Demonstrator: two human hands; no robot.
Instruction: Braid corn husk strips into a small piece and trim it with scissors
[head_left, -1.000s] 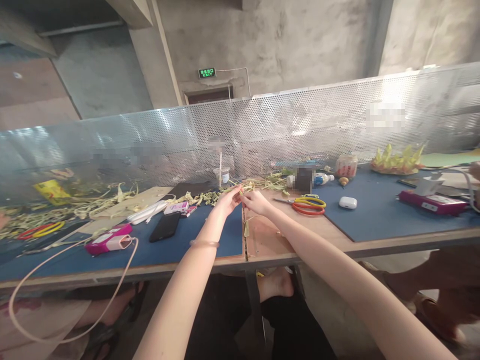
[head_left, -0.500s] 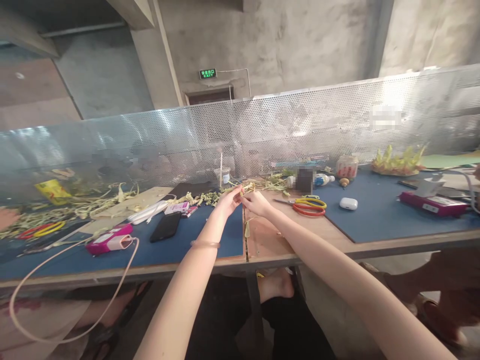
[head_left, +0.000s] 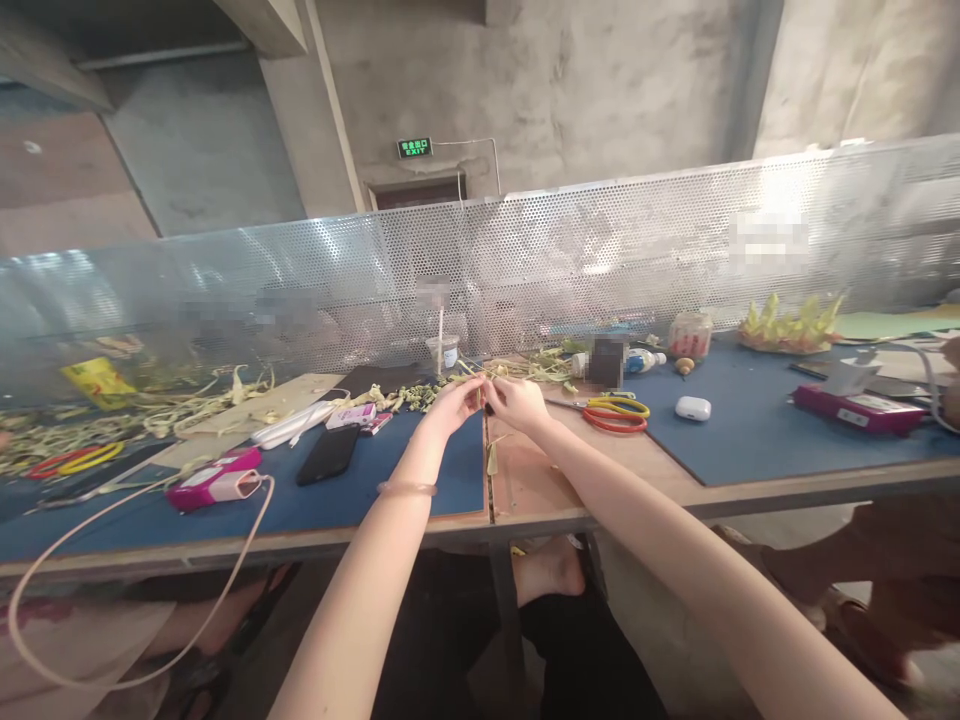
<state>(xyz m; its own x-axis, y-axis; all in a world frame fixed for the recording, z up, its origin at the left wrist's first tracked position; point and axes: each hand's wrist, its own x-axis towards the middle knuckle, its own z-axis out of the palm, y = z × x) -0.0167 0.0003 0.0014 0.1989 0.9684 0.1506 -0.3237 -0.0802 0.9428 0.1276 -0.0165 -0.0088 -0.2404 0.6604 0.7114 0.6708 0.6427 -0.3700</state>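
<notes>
My left hand (head_left: 456,404) and my right hand (head_left: 517,404) meet over the middle of the table, fingertips almost touching. Both are closed in a pinch. Between them is a thin pale-green strand (head_left: 481,396), mostly hidden by the fingers. Just behind the hands lie more pale yellow-green plant-like strands (head_left: 544,364), and to the left is a heap of small green knotted pieces (head_left: 415,397). A loose pale strip (head_left: 493,457) rests on the wood below my right hand. Scissors with red and yellow handles (head_left: 615,412) lie right of it.
A black phone (head_left: 328,455), a magenta tissue box (head_left: 214,480) with a looping cable, and a lidded cup with a straw (head_left: 444,352) are to the left. A white earbud case (head_left: 693,408), a jar (head_left: 690,336) and another magenta box (head_left: 859,408) are right. A perforated metal screen (head_left: 570,250) stands behind.
The pale knotted strand that showed above my right hand's fingers has dropped out of sight behind them. Both hands stay close together at nearly the same spot. The view has shifted slightly.
</notes>
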